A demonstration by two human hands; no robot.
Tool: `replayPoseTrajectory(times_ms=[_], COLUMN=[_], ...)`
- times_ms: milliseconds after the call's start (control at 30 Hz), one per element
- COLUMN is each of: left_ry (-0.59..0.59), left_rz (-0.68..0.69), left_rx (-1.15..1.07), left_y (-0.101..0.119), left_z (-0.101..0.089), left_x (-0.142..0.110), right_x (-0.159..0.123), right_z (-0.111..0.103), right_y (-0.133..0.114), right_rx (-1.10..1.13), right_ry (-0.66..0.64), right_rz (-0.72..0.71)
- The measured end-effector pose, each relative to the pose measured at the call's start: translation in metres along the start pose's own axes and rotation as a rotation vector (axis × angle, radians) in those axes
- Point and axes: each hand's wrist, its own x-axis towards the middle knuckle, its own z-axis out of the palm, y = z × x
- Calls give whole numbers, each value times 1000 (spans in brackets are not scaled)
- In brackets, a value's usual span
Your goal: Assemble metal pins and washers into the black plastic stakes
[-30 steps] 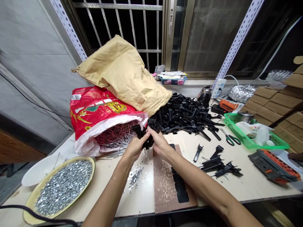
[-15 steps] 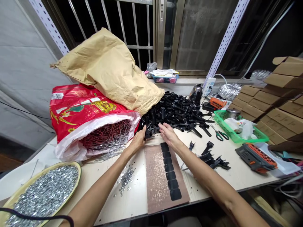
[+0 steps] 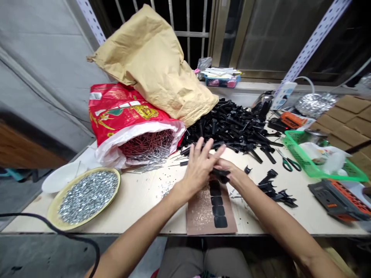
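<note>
My right hand [image 3: 232, 172] is closed around a black plastic piece [image 3: 220, 176], just above the far end of a brown sheet [image 3: 194, 228]. My left hand [image 3: 197, 168] spreads its fingers beside it and partly covers the right hand's fingers; whether it touches the piece I cannot tell. On the sheet runs a column of black rounded-square pads [image 3: 218, 211] next to pale specks. Beyond both hands lies a big heap of black plastic parts [image 3: 232, 125].
At left are a yellow-rimmed bowl of metal washers [image 3: 89, 197] and a red sack [image 3: 121, 112] of long screws or nails under a paper sack [image 3: 162, 73]. Rightward lie loose black parts [image 3: 271, 185], scissors [image 3: 288, 162], a green basket [image 3: 319, 170] and an orange-black tool case [image 3: 339, 199].
Both hands have come back from the heap's near edge and together over the sheet. A black plastic piece is now in my right hand. The view has shifted left and down.
</note>
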Motion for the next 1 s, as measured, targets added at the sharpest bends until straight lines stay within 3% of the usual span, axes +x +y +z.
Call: replayPoseTrajectory(times_ms=[133, 233, 300, 367, 467, 533, 667, 1000], left_ry=[21, 40, 37, 38, 22, -54, -144, -148], left_rz=[40, 7, -45, -188, -475, -556, -562, -450], left_rx=[29, 62, 99, 145, 190, 203, 136, 129], left_y=[38, 44, 35, 13, -31, -57, -83, -81], left_z=[1, -4, -13, -25, -37, -38, -29, -22], left_x=[-26, -52, -72, -93, -123, -142, -165, -169], right_x=[-15, -27, -33, -37, -37, -36, -37, -45], right_z=[4, 6, 6, 4, 1, 2, 8, 33], right_y=[9, 8, 5, 2, 5, 11, 21, 27], right_rx=[13, 65, 87, 26, -223, -414, -680, -1023], right_ry=[52, -66, -99, -58, 22, 56, 49, 54], right_rz=[-150, -33, 33, 16, -91, -210, -398, -641])
